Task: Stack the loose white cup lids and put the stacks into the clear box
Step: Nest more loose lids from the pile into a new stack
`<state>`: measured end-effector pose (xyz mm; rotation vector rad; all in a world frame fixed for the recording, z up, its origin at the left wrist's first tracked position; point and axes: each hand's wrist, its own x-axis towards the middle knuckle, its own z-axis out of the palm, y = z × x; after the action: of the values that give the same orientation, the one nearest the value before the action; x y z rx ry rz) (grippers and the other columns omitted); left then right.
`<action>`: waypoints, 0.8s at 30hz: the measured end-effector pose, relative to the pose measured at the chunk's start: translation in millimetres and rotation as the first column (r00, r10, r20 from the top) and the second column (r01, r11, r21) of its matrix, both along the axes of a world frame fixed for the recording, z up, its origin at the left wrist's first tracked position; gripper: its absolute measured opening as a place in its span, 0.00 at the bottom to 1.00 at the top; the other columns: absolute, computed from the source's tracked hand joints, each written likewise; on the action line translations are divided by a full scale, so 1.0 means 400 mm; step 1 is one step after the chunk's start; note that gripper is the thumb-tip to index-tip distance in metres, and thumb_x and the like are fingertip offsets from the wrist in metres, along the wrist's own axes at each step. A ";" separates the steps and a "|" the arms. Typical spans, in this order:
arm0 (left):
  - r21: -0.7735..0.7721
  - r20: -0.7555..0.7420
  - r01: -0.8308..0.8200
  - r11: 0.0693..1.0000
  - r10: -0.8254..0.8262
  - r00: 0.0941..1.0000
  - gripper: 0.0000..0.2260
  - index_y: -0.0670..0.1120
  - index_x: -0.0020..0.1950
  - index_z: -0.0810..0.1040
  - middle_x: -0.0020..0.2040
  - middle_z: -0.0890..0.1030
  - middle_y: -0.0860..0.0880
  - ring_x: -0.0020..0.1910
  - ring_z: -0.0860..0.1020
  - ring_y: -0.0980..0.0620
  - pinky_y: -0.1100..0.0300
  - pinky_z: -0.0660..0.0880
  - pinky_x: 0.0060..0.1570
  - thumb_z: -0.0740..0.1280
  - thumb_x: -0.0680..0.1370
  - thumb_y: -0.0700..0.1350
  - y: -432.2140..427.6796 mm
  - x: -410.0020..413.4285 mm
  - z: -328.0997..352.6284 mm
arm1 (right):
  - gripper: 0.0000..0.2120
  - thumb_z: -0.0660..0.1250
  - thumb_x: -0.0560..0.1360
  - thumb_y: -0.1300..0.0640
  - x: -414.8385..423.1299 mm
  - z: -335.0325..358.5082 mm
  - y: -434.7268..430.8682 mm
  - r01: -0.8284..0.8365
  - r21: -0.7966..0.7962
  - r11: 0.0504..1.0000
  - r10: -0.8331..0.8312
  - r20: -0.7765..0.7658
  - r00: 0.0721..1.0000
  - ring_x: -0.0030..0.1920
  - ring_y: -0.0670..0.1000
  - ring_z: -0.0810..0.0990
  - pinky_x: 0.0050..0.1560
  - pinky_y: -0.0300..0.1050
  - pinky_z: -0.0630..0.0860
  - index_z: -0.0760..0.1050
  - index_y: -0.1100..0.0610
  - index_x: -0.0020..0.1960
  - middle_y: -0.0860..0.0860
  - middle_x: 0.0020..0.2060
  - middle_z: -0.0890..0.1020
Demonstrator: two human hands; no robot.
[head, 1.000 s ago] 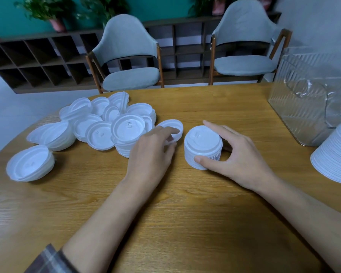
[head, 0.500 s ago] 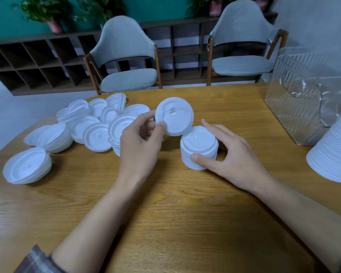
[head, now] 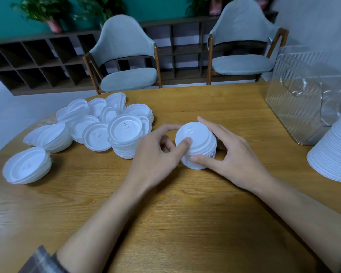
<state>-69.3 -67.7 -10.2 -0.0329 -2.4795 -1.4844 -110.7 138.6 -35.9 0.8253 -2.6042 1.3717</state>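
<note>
my left hand [head: 157,154] pinches top lid [head: 195,133], thumb on its face | my right hand [head: 236,156] grips lid stack [head: 205,150] | stack upright on counter [head: 165,213], tops up

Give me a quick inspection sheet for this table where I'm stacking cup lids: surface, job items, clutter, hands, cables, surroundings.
Surface: wooden table, no spills seen.
Job's things: small stack between the hands, top lid on it; loose lids heaped at left; tall stack at right edge; clear box far right, no lids seen inside.
Clutter: nothing seen.
Grippers: left hand pinches the top lid, thumb on it; right hand grips the small stack.
Cables: nothing seen.
Surroundings: two grey chairs, dark cubby shelf, potted plants, teal wall.
</note>
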 end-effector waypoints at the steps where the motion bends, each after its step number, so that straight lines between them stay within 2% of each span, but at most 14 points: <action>1: -0.023 -0.019 -0.009 1.000 0.008 1.000 0.11 0.58 0.58 0.83 0.35 0.78 0.54 0.33 0.74 0.58 0.69 0.69 0.38 0.75 0.77 0.56 -0.002 0.001 0.002 | 0.42 0.76 0.70 0.37 0.000 0.000 0.000 -0.003 -0.001 1.000 0.003 0.000 1.000 0.69 0.38 0.72 0.65 0.29 0.66 0.63 0.38 0.80 0.36 0.67 0.75; 3: -0.056 -0.038 0.004 0.998 -0.006 0.999 0.15 0.60 0.60 0.83 0.46 0.78 0.57 0.41 0.76 0.62 0.71 0.71 0.45 0.77 0.75 0.57 -0.008 0.003 0.006 | 0.42 0.76 0.70 0.36 0.002 0.000 -0.001 -0.012 -0.004 1.000 0.012 -0.003 1.000 0.69 0.39 0.72 0.68 0.36 0.69 0.64 0.38 0.80 0.36 0.68 0.75; 5: -0.052 -0.010 0.074 0.996 -0.074 0.997 0.19 0.60 0.65 0.81 0.58 0.79 0.61 0.54 0.78 0.65 0.70 0.74 0.53 0.78 0.75 0.52 -0.013 0.006 0.015 | 0.42 0.75 0.70 0.35 0.004 0.000 -0.001 -0.020 -0.006 1.000 0.020 -0.001 1.000 0.70 0.39 0.72 0.70 0.42 0.71 0.64 0.38 0.80 0.36 0.68 0.75; 7: 0.010 0.022 0.124 0.992 -0.124 0.992 0.22 0.57 0.67 0.81 0.61 0.82 0.61 0.61 0.79 0.64 0.67 0.77 0.57 0.79 0.75 0.47 -0.011 0.008 0.023 | 0.42 0.75 0.70 0.34 0.006 0.002 -0.002 -0.023 -0.012 1.000 0.023 0.008 1.000 0.71 0.39 0.71 0.71 0.46 0.71 0.63 0.37 0.80 0.36 0.69 0.74; 10: 0.045 -0.004 0.096 0.994 -0.096 0.995 0.20 0.56 0.63 0.83 0.57 0.85 0.60 0.59 0.81 0.62 0.64 0.79 0.56 0.81 0.72 0.47 -0.005 0.008 0.020 | 0.45 0.76 0.69 0.35 0.009 0.004 -0.007 -0.031 -0.024 0.999 0.031 0.005 0.999 0.71 0.40 0.71 0.71 0.46 0.71 0.61 0.37 0.81 0.35 0.69 0.74; 15: -0.031 -0.065 -0.008 0.999 0.006 0.998 0.21 0.57 0.56 0.83 0.52 0.85 0.60 0.54 0.82 0.58 0.54 0.81 0.52 0.84 0.66 0.58 0.006 0.008 0.006 | 0.48 0.76 0.67 0.34 0.007 0.002 -0.010 -0.025 0.012 1.000 0.025 -0.013 1.000 0.68 0.37 0.70 0.63 0.26 0.65 0.59 0.37 0.82 0.37 0.66 0.74; 18: -0.057 -0.087 -0.038 0.998 0.033 0.996 0.23 0.57 0.54 0.82 0.52 0.84 0.60 0.53 0.82 0.58 0.51 0.81 0.50 0.84 0.65 0.60 0.013 0.009 -0.002 | 0.48 0.75 0.67 0.34 0.005 0.000 -0.009 -0.041 0.030 0.999 0.041 -0.016 0.999 0.67 0.36 0.70 0.60 0.23 0.64 0.60 0.40 0.82 0.36 0.66 0.74; 21: -0.094 -0.097 -0.039 0.995 0.029 0.995 0.23 0.56 0.54 0.81 0.51 0.84 0.60 0.51 0.82 0.58 0.51 0.81 0.48 0.84 0.64 0.62 0.010 0.005 -0.009 | 0.47 0.76 0.67 0.35 0.005 -0.004 -0.009 -0.051 0.037 0.998 0.052 -0.026 0.998 0.66 0.35 0.71 0.60 0.23 0.64 0.62 0.42 0.82 0.36 0.67 0.74; 24: -0.182 -0.124 -0.017 0.983 -0.006 0.992 0.23 0.55 0.54 0.83 0.50 0.84 0.60 0.50 0.80 0.60 0.59 0.77 0.49 0.80 0.66 0.66 -0.007 0.001 -0.006 | 0.45 0.77 0.69 0.37 0.006 -0.005 -0.011 -0.044 0.044 0.998 0.045 -0.027 0.999 0.68 0.36 0.71 0.61 0.24 0.65 0.62 0.41 0.81 0.36 0.68 0.74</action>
<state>-69.0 -70.7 -12.8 -0.1470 -2.5037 -1.2086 -108.3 134.3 -38.0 0.9073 -2.6188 1.3089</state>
